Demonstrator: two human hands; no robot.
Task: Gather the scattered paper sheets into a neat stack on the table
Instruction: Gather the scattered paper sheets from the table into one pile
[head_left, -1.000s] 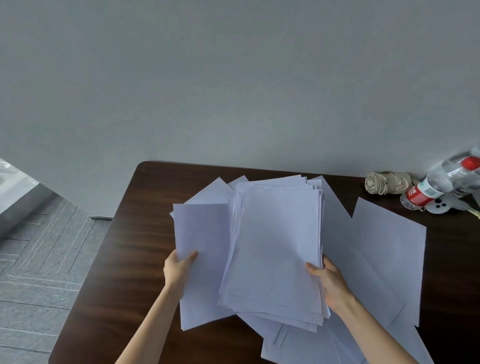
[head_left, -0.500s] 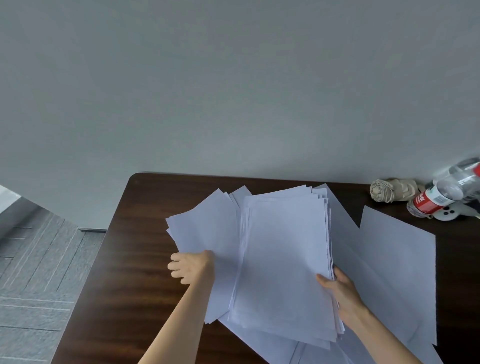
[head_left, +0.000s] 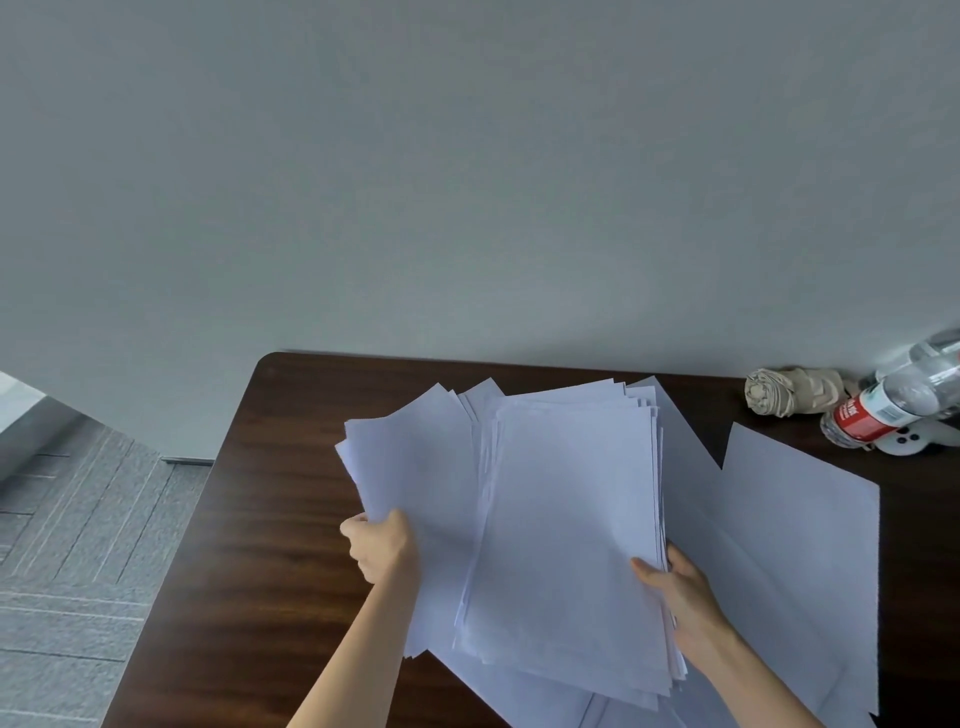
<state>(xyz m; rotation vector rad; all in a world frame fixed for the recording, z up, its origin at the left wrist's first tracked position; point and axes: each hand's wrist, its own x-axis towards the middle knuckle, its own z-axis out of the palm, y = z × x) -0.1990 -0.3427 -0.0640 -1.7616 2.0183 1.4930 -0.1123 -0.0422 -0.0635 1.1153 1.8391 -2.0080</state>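
Since a second ago the left hand (head_left: 382, 545) has turned knuckles-up, and the loose white paper sheets (head_left: 415, 467) it holds have swung askew, one corner now pointing far-left. Its fingers are curled round the left edge of those sheets, grasping them. These sheets are tucked partly under the thick stack of white paper sheets (head_left: 566, 519), which sits in the middle of the dark brown wooden table (head_left: 270, 519), its edges uneven. The right hand (head_left: 680, 587) clasps the stack's right edge near the near corner, thumb on top, fingers hidden beneath. More flat white sheets (head_left: 795, 545) lie spread on the table to the right and under the stack. At the far right, by the wall, lie a rolled beige cloth bundle (head_left: 789, 389) and, just beside it, a clear plastic bottle with a red label (head_left: 878, 410).
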